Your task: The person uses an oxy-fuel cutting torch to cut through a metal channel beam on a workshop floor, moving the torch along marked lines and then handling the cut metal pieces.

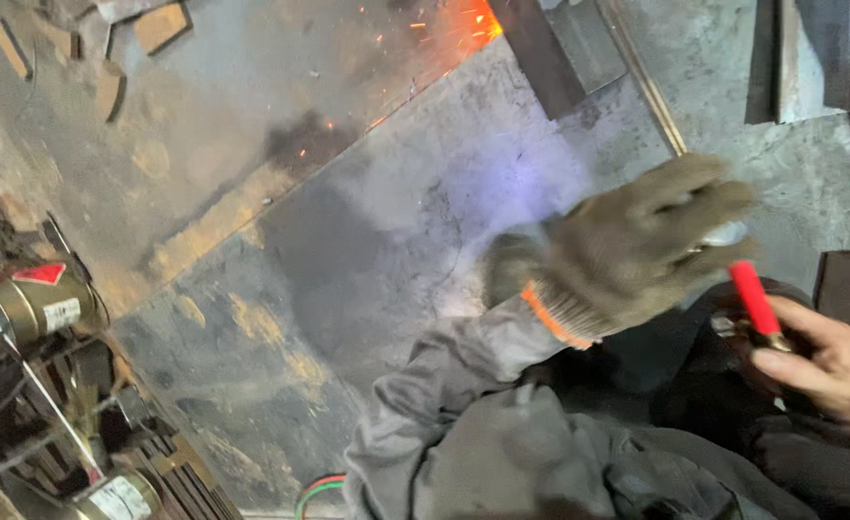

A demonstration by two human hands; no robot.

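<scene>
Head view, looking down on a scuffed steel plate (386, 241) laid over a dusty workshop floor. Nearest the plate's right edge, left hand (637, 241) in a grey knitted work glove with an orange cuff band, blurred, fingers curled together around something pale and metallic at the top end of a red-handled tool (755, 297); cannot tell what that pale part is. Just right of the glove and off the plate, bare right hand (824, 366), fingers clamped on the lower, brass-coloured end of the same red-handled tool. Below the glove, a grey jacket sleeve (463, 385) running down toward the bottom edge. At the plate's far top corner, a spray of orange sparks (454, 29). Left of the plate, olive metal cylinders (30, 303) with labels, among dark clutter. Beyond the plate's upper left edge, rusty metal offcuts (160, 26) on the floor. At the plate's lower edge, red and green hoses (321, 489).
</scene>
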